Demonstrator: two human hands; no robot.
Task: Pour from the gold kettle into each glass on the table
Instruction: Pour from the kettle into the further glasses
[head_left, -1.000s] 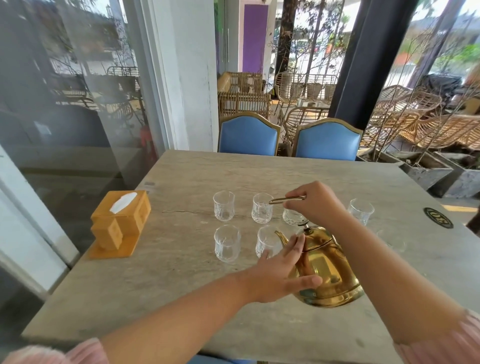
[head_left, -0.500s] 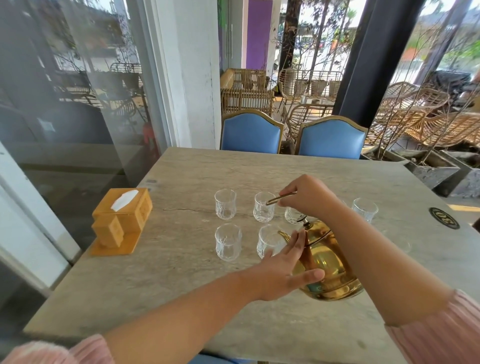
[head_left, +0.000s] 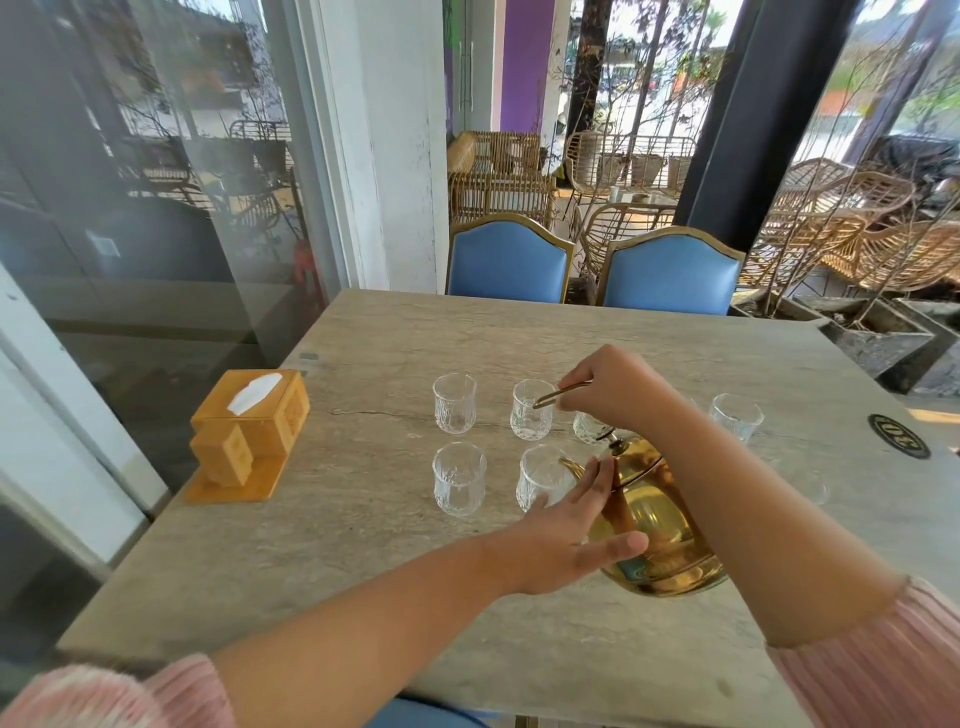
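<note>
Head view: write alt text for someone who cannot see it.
A person's right hand holds a gold kettle by its handle, spout at a near-row glass, while the left hand touches its side. More clear glasses stand on the table.

Bright, even daylight enters through the windows (head_left: 649, 104) beyond the right hand (head_left: 618, 387), casting only soft, faint shadows on the counter (head_left: 363, 519). The gold kettle (head_left: 660, 535) gleams with warm reflections. Left of the left hand (head_left: 561, 540), the glass wall (head_left: 156, 182) shows hazy reflections. Wide-angle distortion bends the edges, and the left sleeve (head_left: 104, 696) is blurred.
</note>
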